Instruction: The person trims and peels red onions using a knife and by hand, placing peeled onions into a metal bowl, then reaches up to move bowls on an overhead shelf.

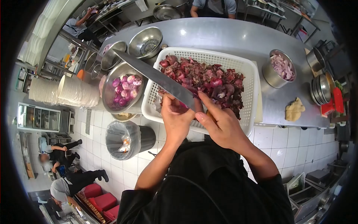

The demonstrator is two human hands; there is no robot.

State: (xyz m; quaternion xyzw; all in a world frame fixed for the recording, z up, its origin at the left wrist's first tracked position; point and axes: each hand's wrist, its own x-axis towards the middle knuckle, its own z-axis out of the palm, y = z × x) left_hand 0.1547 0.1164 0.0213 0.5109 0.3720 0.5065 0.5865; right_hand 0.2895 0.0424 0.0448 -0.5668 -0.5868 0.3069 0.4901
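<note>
My right hand (222, 127) is closed round the handle of a large kitchen knife (158, 78), with the index finger stretched along the blade. The broad blade points up and to the left, over the near left corner of a white plastic basket (254, 97). My left hand (177, 117) is closed just under the blade, its fingers pinching a red onion that the blade mostly hides. Several red onions (216, 82) and many dry purple skins (201, 69) fill the basket below. Left of it, a steel bowl (108, 100) holds peeled onions (125, 87).
More steel bowls (149, 39) stand at the back left of the steel table (209, 31). A pot (274, 80) of pale pink pieces and a crumpled cloth (294, 109) are at the right. Below left stands a lined bin (121, 140). A person (214, 7) is across the table.
</note>
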